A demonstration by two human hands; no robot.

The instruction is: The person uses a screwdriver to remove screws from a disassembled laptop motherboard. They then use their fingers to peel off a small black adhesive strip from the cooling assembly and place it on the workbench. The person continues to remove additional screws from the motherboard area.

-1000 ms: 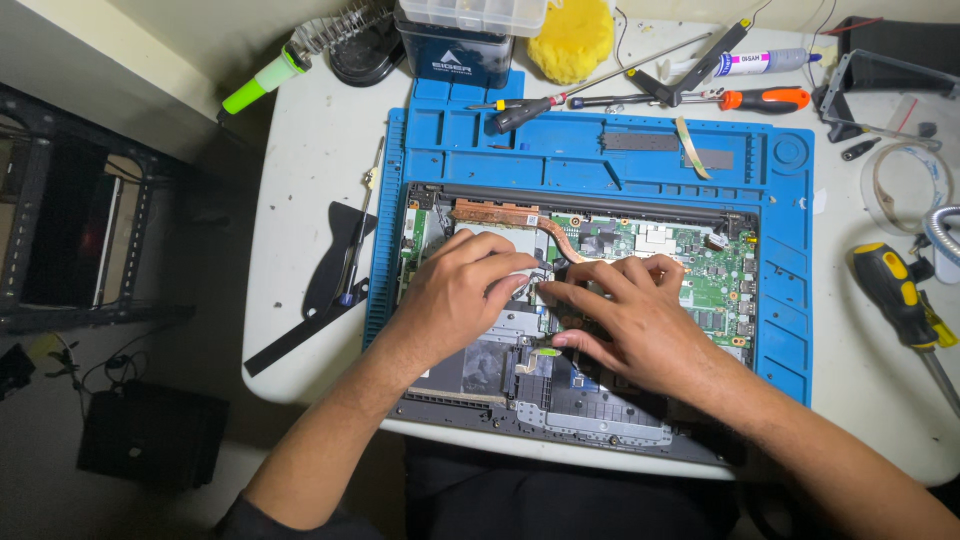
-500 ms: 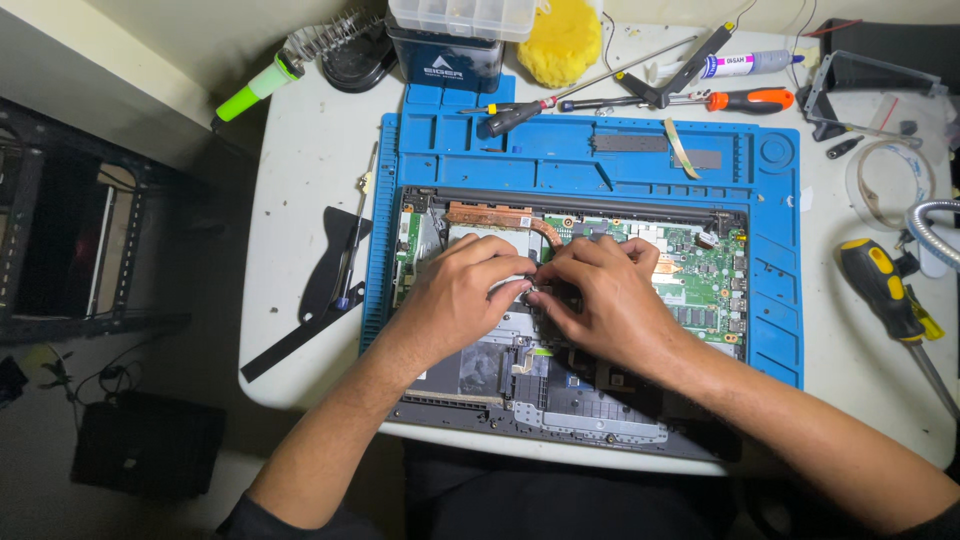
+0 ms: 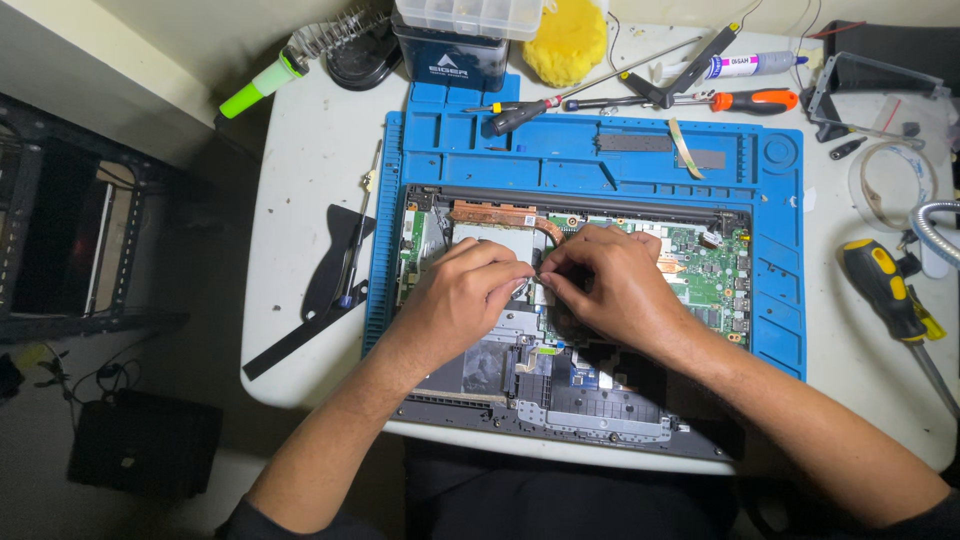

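- Opened laptop (image 3: 560, 330) lies on blue work mat (image 3: 600, 150), on white table (image 3: 300, 180); base cover off, green circuit board (image 3: 710, 265) and copper heat pipe (image 3: 495, 213) exposed.
- Left hand (image 3: 462, 297) rests over the board's middle, fingers curled, tips pinched together at one spot; what they pinch is too small to tell.
- Right hand (image 3: 615, 285) meets it fingertip to fingertip, fingers bent in a pinch; contents hidden.
- Containers: clear plastic compartment box (image 3: 470, 15) sits on top of dark blue box (image 3: 450, 60), beyond the mat's far edge; contents not discernible.
- Yellow cloth (image 3: 568, 40) just beside the boxes.
- Orange-handled screwdriver (image 3: 745, 100) at the mat's far edge; yellow-and-black screwdriver (image 3: 885, 290) right of mat.
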